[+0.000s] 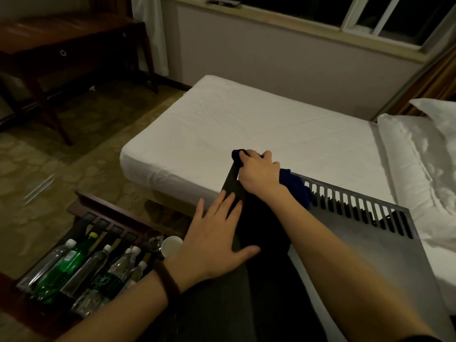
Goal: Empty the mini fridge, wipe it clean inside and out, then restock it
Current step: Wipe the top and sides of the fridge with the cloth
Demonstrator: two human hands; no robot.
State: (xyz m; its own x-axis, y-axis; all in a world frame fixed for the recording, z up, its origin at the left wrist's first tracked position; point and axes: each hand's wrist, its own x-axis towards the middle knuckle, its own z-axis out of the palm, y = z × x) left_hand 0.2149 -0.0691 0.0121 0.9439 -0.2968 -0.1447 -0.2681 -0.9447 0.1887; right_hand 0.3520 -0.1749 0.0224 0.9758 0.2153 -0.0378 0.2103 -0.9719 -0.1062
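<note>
My right hand (259,172) grips a dark blue cloth (294,185) at the far top corner of the mini fridge (357,233), beside its vent slots. Left hand (214,240) rests flat on the fridge's dark side. Bottles (81,267) and a white cup (171,245) lie on the wooden rack (98,206) by the bed (246,124).

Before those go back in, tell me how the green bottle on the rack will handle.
The green bottle lies on its side among clear bottles on the slatted rack, so it may roll if nudged. It looks like smooth plastic, probably slippery. How full it is cannot be told.
</note>
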